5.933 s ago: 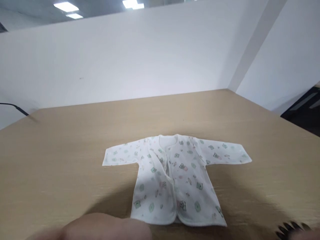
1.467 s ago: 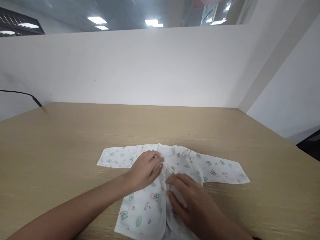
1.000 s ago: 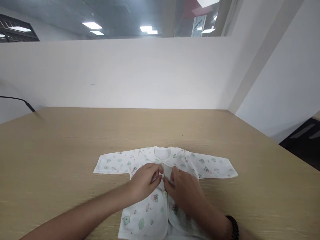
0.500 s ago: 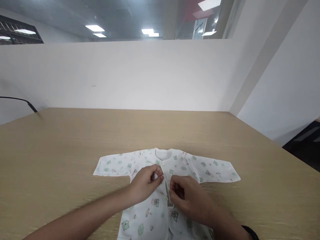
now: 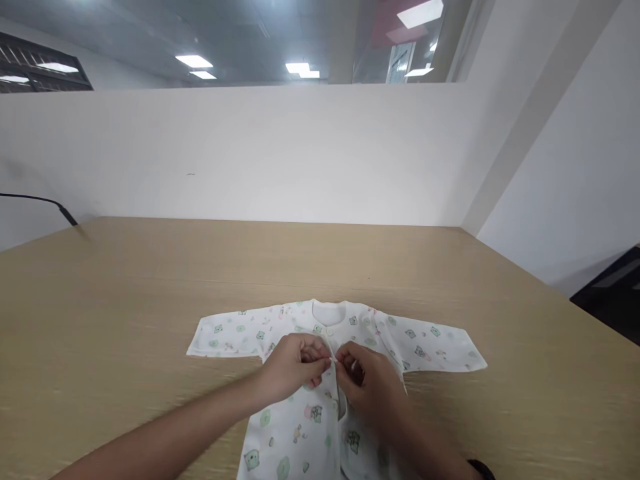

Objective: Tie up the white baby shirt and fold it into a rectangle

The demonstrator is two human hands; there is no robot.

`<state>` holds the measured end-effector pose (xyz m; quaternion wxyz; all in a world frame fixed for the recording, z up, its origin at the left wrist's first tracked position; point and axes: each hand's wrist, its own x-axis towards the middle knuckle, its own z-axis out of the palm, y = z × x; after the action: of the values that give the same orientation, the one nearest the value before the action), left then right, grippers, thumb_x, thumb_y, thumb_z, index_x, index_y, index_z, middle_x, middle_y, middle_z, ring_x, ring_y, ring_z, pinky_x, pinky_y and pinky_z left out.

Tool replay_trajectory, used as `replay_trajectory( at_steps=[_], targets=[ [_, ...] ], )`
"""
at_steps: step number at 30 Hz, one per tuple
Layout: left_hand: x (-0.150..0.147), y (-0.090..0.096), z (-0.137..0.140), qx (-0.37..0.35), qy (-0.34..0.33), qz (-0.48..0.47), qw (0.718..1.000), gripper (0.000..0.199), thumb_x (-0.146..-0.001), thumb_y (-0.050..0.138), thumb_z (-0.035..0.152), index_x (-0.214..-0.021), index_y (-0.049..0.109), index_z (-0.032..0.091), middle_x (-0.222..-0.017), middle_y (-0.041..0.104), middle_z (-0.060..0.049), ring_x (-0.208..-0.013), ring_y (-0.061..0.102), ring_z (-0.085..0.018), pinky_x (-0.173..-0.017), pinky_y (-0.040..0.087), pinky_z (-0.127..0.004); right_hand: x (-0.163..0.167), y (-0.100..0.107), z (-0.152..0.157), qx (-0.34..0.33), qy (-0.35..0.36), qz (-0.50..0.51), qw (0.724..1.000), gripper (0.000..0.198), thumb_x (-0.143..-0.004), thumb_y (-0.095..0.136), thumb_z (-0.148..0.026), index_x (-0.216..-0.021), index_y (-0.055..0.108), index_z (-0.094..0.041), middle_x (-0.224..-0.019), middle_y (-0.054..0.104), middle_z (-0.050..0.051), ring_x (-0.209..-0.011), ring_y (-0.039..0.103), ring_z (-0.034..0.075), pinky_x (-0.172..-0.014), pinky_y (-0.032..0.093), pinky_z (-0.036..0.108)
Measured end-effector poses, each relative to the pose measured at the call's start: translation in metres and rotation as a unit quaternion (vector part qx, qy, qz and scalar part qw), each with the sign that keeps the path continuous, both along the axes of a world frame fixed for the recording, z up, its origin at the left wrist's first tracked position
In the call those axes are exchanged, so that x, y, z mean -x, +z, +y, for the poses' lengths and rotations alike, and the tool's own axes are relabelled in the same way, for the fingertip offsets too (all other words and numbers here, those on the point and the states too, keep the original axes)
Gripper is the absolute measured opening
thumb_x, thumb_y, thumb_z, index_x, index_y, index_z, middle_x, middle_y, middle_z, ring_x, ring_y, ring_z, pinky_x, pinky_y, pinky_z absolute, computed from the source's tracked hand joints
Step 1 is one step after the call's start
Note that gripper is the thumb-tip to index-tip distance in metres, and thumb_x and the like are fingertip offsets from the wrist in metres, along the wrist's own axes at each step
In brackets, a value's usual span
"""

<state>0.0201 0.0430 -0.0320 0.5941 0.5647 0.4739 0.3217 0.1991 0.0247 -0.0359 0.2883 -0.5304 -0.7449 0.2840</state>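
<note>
A white baby shirt (image 5: 300, 433) with green and pink animal prints lies front up on the table, both sleeves spread out sideways. Its button placket runs down the middle, and one button (image 5: 329, 331) shows just below the collar. My left hand (image 5: 300, 363) pinches the placket edge below that button, thumb against fingertips. Close beside it, my right hand (image 5: 367, 380) pinches the facing edge of the opening. The fingertips of both hands nearly meet, and they hide the small part between them. Lower down, the front gapes slightly.
The wooden table (image 5: 150, 280) extends around the shirt. A white wall (image 5: 280, 153) borders it at the back, with glass above. A black cable (image 5: 65, 213) reaches the table's left edge. A dark object (image 5: 610, 293) stands at the far right.
My right hand has moved left and slightly up, bringing its fingertips against the placket near my left fingertips. The left hand keeps its pinch. The view has shifted slightly.
</note>
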Motion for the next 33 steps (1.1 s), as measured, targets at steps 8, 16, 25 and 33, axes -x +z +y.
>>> replay_trajectory(
  at_steps=[8,16,25,33],
  targets=[
    [0.002,-0.006,0.001,0.009,0.001,-0.058,0.998,0.032,-0.066,0.077,0.039,-0.076,0.066,0.011,-0.066,0.066,-0.006,-0.063,0.062,-0.015,-0.06,0.049,-0.024,-0.003,-0.003,0.0,0.077,0.004,0.098,0.992,0.014,-0.086,0.054,-0.026,-0.077,0.063,-0.02,-0.062,0.061,-0.003,-0.056,0.053,0.012,-0.052,0.035,0.021],
    [0.002,-0.009,-0.001,-0.003,-0.017,-0.073,0.997,0.041,-0.069,0.079,0.05,-0.076,0.065,0.012,-0.068,0.067,-0.007,-0.062,0.061,-0.014,-0.062,0.048,-0.024,0.002,-0.007,0.001,0.078,-0.009,0.056,0.995,0.008,-0.083,0.057,-0.024,-0.076,0.058,-0.02,-0.066,0.061,-0.002,-0.061,0.055,0.013,-0.055,0.036,0.022],
    [0.0,-0.011,-0.002,-0.009,0.002,-0.072,0.997,0.039,-0.068,0.077,0.045,-0.076,0.058,0.013,-0.059,0.058,-0.001,-0.053,0.052,-0.011,-0.053,0.04,-0.022,-0.006,-0.006,0.009,0.186,0.037,0.146,0.971,0.02,-0.087,0.052,-0.035,-0.077,0.053,-0.019,-0.064,0.057,-0.001,-0.056,0.05,0.013,-0.051,0.035,0.022],
    [-0.001,-0.009,-0.008,-0.11,0.013,-0.017,0.994,0.016,-0.078,0.066,0.027,-0.086,0.058,0.015,-0.07,0.052,0.002,-0.061,0.042,-0.008,-0.055,0.034,-0.019,-0.013,-0.003,0.011,0.108,0.038,0.096,0.989,0.017,-0.087,0.052,-0.03,-0.082,0.064,-0.018,-0.071,0.064,0.001,-0.065,0.057,0.016,-0.059,0.042,0.024]
  ],
)
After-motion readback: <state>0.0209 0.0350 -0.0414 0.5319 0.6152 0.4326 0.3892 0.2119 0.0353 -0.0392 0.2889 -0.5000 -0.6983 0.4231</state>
